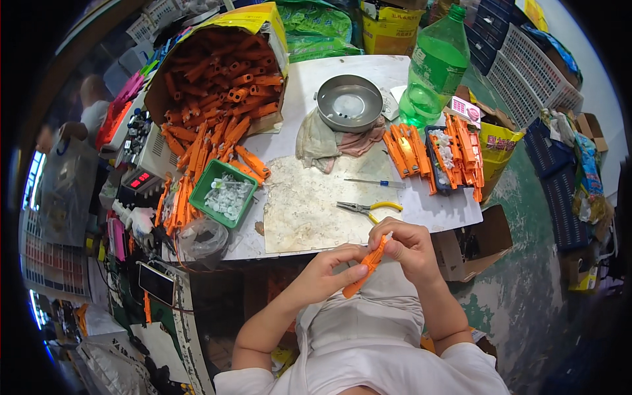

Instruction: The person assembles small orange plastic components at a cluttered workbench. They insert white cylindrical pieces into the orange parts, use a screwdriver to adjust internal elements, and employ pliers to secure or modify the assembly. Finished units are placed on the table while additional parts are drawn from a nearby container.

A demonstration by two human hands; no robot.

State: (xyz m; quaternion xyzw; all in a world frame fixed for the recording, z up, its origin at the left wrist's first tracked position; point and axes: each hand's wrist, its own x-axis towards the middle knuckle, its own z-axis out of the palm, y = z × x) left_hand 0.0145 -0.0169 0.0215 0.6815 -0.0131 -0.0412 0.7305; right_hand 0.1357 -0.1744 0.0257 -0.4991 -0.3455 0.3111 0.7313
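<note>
Over my lap, just off the table's near edge, both hands hold one long orange plastic part [356, 284]. My left hand [329, 272] pinches its lower end between thumb and fingers. Around the upper end, my right hand [409, 253] has its fingers closed; a small white piece [388, 236] shows at the fingertips. Beyond the hands on the table lie pliers with yellow handles [384, 206] and a thin tool with a blue end [384, 184]. A green tray [209, 213] of small white pieces stands to the left.
A yellow-edged box [275, 27] spills many orange parts [227, 85] at the back left. A metal bowl [324, 120] rests on a cloth [317, 146]. Behind more orange parts [466, 148] at right stands a green bottle [437, 69]. An open carton [490, 245] sits below the table.
</note>
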